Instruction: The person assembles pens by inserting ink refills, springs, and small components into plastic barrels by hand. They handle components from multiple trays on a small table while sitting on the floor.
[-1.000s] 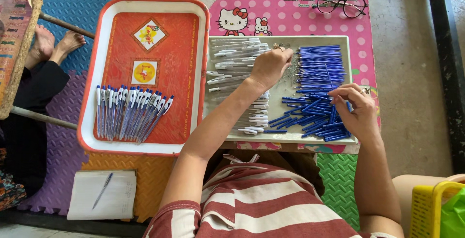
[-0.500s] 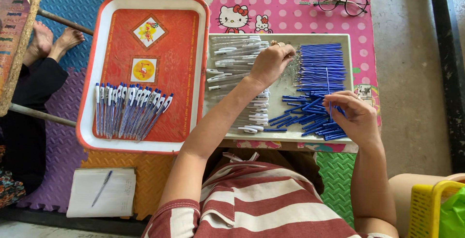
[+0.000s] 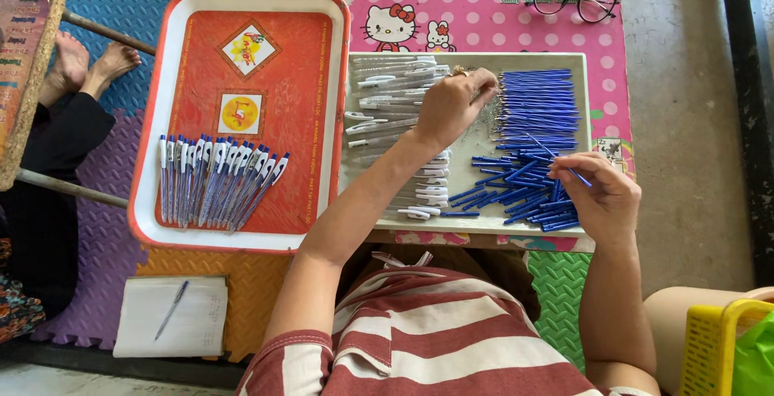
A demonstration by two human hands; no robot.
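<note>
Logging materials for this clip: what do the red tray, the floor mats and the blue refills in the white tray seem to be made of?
Red tray: probably plastic, smooth and slightly glossy, with a moulded rounded rim. Floor mats: likely foam, matte with a fine embossed texture and interlocking puzzle edges. Blue refills: thin plastic-looking tubes, uniform blue; too small to tell more. White tray: smooth, probably plastic.
</note>
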